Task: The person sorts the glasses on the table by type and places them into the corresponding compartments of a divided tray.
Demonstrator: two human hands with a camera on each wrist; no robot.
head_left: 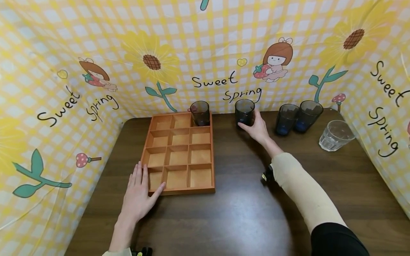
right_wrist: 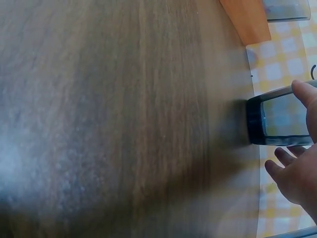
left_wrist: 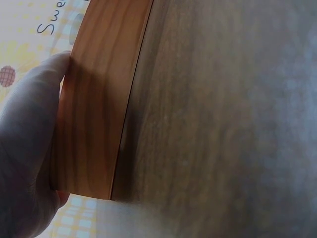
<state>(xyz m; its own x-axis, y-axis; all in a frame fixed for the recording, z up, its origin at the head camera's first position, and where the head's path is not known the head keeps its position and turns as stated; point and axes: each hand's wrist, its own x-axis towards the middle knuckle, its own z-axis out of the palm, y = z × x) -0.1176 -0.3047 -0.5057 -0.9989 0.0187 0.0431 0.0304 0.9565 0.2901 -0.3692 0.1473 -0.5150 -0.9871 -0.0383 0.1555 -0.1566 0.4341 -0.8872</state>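
Observation:
My right hand (head_left: 257,128) holds a dark smoked-glass tumbler (head_left: 245,111) near the table's back edge, thumb on one side and fingers round the other. In the right wrist view, the same tumbler (right_wrist: 280,116) stands upright with its base close to the tabletop. A wooden compartment tray (head_left: 189,191) lies to the left, divided into several square cells. Another dark tumbler (head_left: 200,113) stands in its back right cell. My left hand (head_left: 137,199) rests at the tray's front left corner, fingers straight along the side and thumb at the front edge.
Two more dark tumblers, a nearer one (head_left: 286,120) and one beside it (head_left: 308,116), stand at the back right. Right of them is a clear faceted glass (head_left: 335,136). A yellow checked cloth (head_left: 217,53) rises behind and beside the brown table (head_left: 243,213).

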